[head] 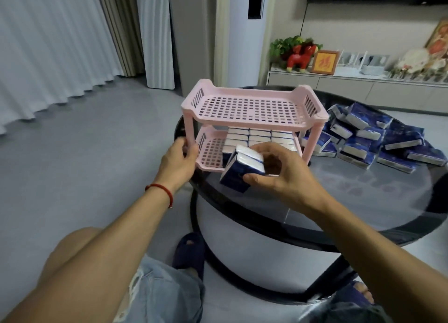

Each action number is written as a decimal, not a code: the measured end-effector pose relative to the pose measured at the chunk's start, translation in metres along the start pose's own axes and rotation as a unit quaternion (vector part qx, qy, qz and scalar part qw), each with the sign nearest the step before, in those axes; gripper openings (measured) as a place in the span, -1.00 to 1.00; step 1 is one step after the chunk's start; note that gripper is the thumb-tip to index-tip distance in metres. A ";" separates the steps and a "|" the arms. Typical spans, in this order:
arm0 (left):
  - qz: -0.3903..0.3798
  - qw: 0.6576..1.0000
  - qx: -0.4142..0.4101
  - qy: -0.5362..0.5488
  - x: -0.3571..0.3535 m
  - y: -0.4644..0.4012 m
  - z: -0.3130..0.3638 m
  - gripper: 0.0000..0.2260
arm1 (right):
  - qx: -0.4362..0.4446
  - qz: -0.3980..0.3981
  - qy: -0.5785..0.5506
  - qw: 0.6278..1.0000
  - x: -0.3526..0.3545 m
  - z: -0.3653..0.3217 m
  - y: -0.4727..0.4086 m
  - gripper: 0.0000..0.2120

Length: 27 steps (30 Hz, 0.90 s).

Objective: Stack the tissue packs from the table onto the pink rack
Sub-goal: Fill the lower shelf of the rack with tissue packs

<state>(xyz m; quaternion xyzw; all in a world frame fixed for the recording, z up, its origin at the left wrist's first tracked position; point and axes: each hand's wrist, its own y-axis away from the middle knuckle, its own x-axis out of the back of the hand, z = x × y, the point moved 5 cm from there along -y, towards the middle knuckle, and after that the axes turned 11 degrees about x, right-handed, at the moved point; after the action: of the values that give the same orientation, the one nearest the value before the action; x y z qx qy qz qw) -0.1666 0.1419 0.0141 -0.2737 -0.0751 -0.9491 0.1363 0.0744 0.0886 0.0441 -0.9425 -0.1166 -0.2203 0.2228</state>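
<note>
We see our right hand point(278, 172) gripping a blue-and-white tissue pack point(242, 167), thumb curled under its near lower edge and fingers curled over its far end, so the pack sits to the left of the palm, tilted, with its white end turned up. It is held just in front of the lower shelf of the pink rack point(252, 119), near the shelf's front edge; we cannot tell whether it touches the rim.

Our left hand point(179, 157) grips the rack's front-left leg point(189, 133), fingers wrapped round the post beside the lower shelf. A red cord bracelet point(161, 189) circles that wrist.

The rack stands on the left part of the round dark glass counter point(339, 201). Its lower shelf already holds rows of stacked packs point(259, 137) filling the right and middle, white ends facing us; the left part of that shelf shows bare grid. The top shelf shows only its grid.

To the right of the rack, well apart from both hands, a loose heap of packs point(378, 136) lies on the counter, jumbled at various angles.
</note>
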 end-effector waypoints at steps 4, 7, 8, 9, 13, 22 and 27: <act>-0.010 0.998 -0.022 0.054 0.002 0.001 0.005 -0.78 | 0.026 0.024 0.033 0.999 -0.012 -0.015 -0.027 -0.50; -0.009 0.996 -0.043 0.076 0.003 0.004 0.006 -0.79 | 0.060 0.045 0.101 0.992 -0.024 -0.026 -0.048 -0.50; -0.010 0.995 -0.041 0.086 0.004 0.006 0.007 -0.79 | 0.068 0.045 0.119 0.990 -0.028 -0.028 -0.054 -0.53; -0.013 0.994 -0.038 0.097 0.003 0.007 0.008 -0.80 | 0.070 0.039 0.143 0.986 -0.033 -0.029 -0.059 -0.54; -0.013 0.992 -0.038 0.118 0.004 0.009 0.012 -0.81 | 0.032 0.013 0.251 0.967 -0.046 -0.017 -0.086 -0.53; -0.003 0.991 -0.035 0.130 0.006 0.012 0.017 -0.74 | -0.059 -0.088 0.425 0.899 -0.054 0.004 -0.138 -0.52; -0.001 0.990 -0.022 0.138 0.005 0.011 0.015 -0.75 | -0.146 -0.133 0.431 0.881 -0.056 0.012 -0.158 -0.37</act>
<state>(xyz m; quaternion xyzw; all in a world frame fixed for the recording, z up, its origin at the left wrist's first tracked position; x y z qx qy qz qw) -0.1596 0.1338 0.0302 -0.1433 -0.0352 -0.9793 0.1389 -0.0204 0.2260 0.0664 -0.7519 -0.1002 -0.6467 0.0796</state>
